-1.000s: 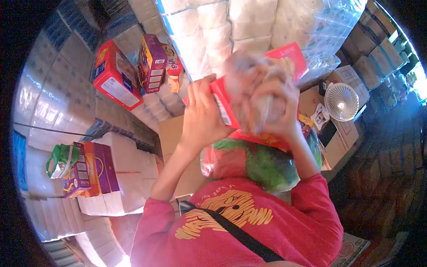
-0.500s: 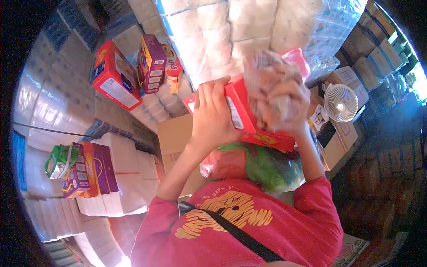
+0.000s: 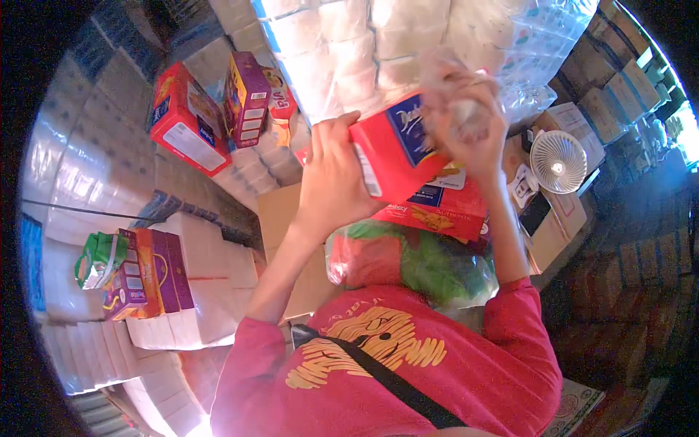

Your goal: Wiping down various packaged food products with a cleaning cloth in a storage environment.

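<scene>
My left hand [image 3: 331, 171] is closed round the left end of a red box [image 3: 386, 167] with a blue label, tilted up in front of me. My right hand [image 3: 477, 127] grips a blurred clear plastic bag [image 3: 455, 87] with pale brown contents at the box's upper right end; the bag's exact contents are hard to make out. Beneath lies another red box [image 3: 437, 217], above a large plastic-wrapped green and red bundle [image 3: 422, 266] near my body.
Red [image 3: 189, 131] and purple boxes [image 3: 247, 98] sit upper left on wrapped white packs [image 3: 262, 167]. More boxes [image 3: 156, 269] are at left. A wrapped stack [image 3: 408, 36] stands ahead. A fan [image 3: 557, 162] and cartons [image 3: 553, 233] are at right; cardboard [image 3: 280, 215] is behind my left arm.
The bag in my right hand has moved up and right, uncovering the box's blue label and more of the red box below. My left hand still holds the box, slightly shifted.
</scene>
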